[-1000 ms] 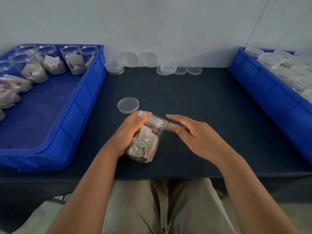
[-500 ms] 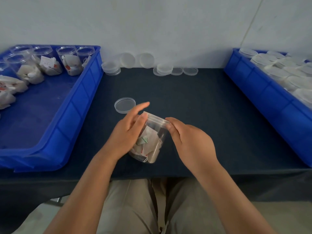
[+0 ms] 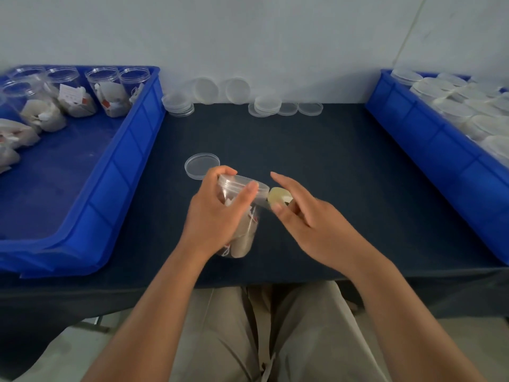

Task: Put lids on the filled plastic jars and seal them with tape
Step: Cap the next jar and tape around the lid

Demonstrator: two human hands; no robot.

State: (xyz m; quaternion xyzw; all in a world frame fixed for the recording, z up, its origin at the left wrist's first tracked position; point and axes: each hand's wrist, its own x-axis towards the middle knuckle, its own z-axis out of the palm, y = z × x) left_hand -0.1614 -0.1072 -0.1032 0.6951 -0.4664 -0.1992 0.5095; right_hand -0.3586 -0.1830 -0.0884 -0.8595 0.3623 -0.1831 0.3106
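- While the L hand [image 3: 217, 216] grips the jar [image 3: 243, 238], tilted, it's on the table [image 3: 330, 161] near the front edge.
- R hand [image 3: 311, 224] pinches a tape roll [image 3: 276, 195], touching the jar's lid [image 3: 242, 181].
- A spare lid [image 3: 201, 164] lies just behind.
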